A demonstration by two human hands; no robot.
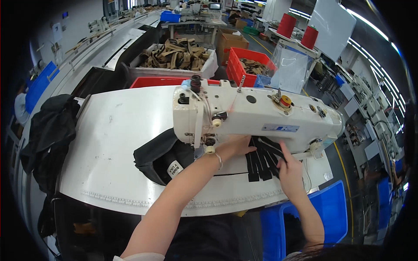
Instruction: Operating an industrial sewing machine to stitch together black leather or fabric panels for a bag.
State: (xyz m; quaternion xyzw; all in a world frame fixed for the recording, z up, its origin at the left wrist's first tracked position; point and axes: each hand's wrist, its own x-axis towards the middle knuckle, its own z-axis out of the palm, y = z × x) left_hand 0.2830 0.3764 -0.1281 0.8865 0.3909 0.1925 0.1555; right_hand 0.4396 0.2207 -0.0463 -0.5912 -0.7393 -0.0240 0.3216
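Observation:
A white industrial sewing machine (257, 108) stands on its worktable (104, 139). My left hand (236, 145), with a bracelet at the wrist, reaches under the machine's arm to the black straps (256, 167); its fingertips are partly hidden. My right hand (291, 172) grips the straps at their right side, index finger extended along one and the other fingers curled. Folded black fabric (148, 161) with a white label lies left of my left forearm, partly behind the needle area. A ruler strip (113, 196) runs along the table's front edge.
Black cloth (48, 130) hangs over the left edge. Behind are a white bin of tan straps (172, 56), a red crate (235, 61) and red thread cones (286, 27). A blue bin (331, 209) sits below right. Other people (19, 108) work in the background.

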